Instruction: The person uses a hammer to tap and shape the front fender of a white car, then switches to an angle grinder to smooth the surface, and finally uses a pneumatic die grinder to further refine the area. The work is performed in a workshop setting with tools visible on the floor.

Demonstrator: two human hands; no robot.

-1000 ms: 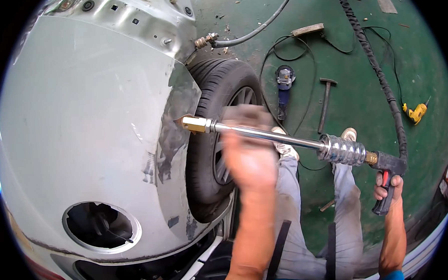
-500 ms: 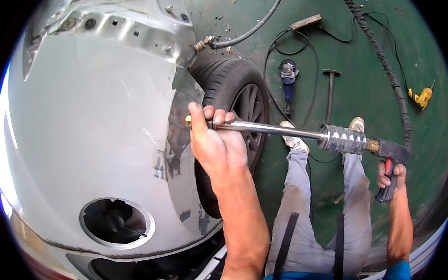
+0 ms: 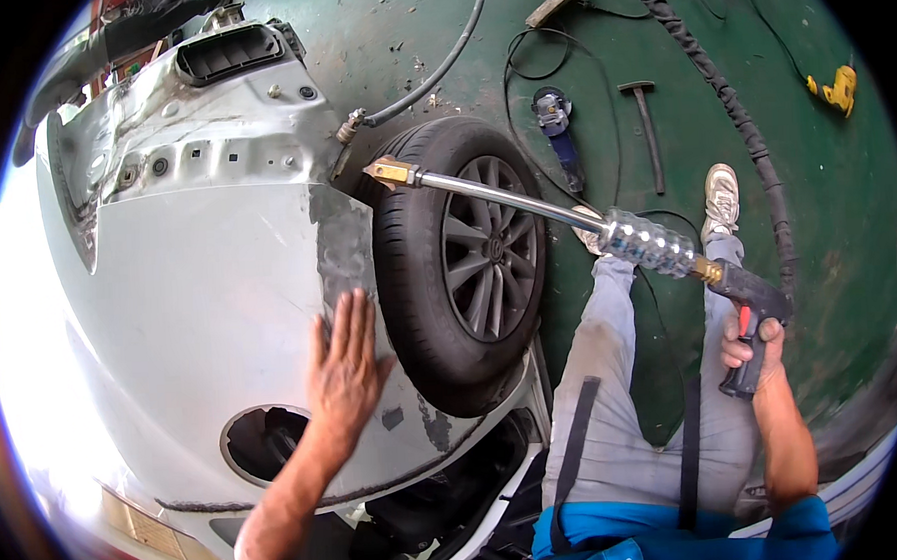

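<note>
My left hand (image 3: 347,369) is open, fingers stretched out over the pale grey car fender (image 3: 199,291), beside the bare-metal patch (image 3: 345,246) along the wheel arch. It appears to lie flat on the panel. My right hand (image 3: 756,352) is wrapped round the black pistol grip of a slide-hammer dent puller (image 3: 525,205). The puller has a long chrome shaft, a ribbed sliding weight (image 3: 649,243) and a red trigger. Its brass-coloured tip (image 3: 392,172) points left, just above the tyre (image 3: 417,251) near the fender's edge; whether it touches anything I cannot tell.
On the green floor lie an angle grinder (image 3: 560,140), a hammer (image 3: 645,131), a yellow drill (image 3: 837,90) and loose cords. A thick wrapped cable (image 3: 731,97) runs to the puller. A grey hose (image 3: 430,81) ends at a clamp on the body. The fender has a round hole (image 3: 260,443).
My left hand has let go of the puller's front end and moved left and down onto the fender. The puller, still in my right hand, has shifted left, its tip higher in view.
</note>
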